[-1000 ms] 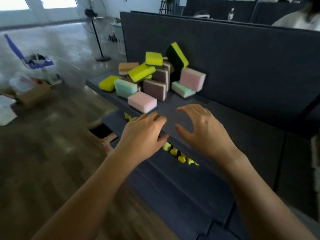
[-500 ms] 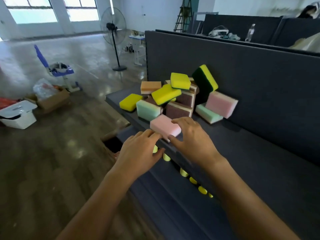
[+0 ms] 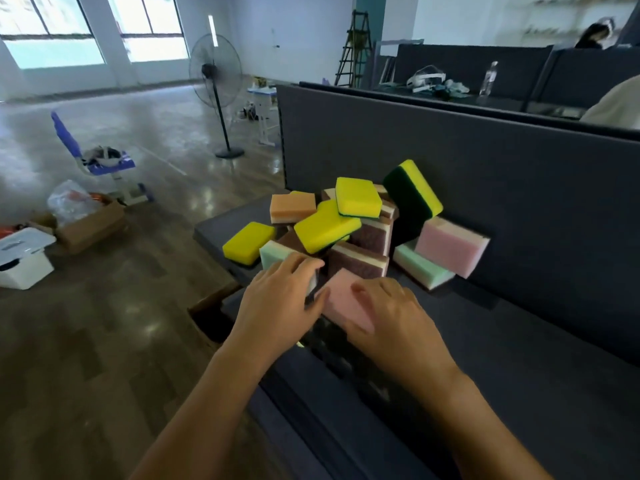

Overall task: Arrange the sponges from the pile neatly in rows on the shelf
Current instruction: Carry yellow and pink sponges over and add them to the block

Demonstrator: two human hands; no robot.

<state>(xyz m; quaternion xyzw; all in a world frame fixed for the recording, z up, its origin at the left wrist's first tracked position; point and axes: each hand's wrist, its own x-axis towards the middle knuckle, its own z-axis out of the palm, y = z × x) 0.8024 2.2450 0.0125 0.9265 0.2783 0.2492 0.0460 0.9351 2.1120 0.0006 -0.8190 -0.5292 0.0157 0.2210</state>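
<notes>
While the right hand (image 3: 391,317) curls its fingers (image 3: 369,294) over a flat pink foam sponge (image 3: 341,299) on the dark grey shelf (image 3: 536,341), the left hand (image 3: 277,303) seemingly grips a mint-green sponge (image 3: 275,252) beside the jumbled sponge pile (image 3: 325,226); a floor-standing cardboard box (image 3: 93,226) holds a plastic bag (image 3: 69,202).

**Site: large open workroom, sparsely fitted**

Glossy bare floor (image 3: 104,341) runs to tall bright windows (image 3: 55,46), far left. Black pedestal fan (image 3: 214,74) stands mid-floor, with a dark folding ladder (image 3: 353,50) by the far wall. Open brown cardboard box (image 3: 90,226) and white plastic lidded bin (image 3: 20,258) sit loose on the floor, left. Dark grey fabric-covered shelf (image 3: 519,341) with a matching dark grey partition panel (image 3: 450,161) behind it, near right.
</notes>
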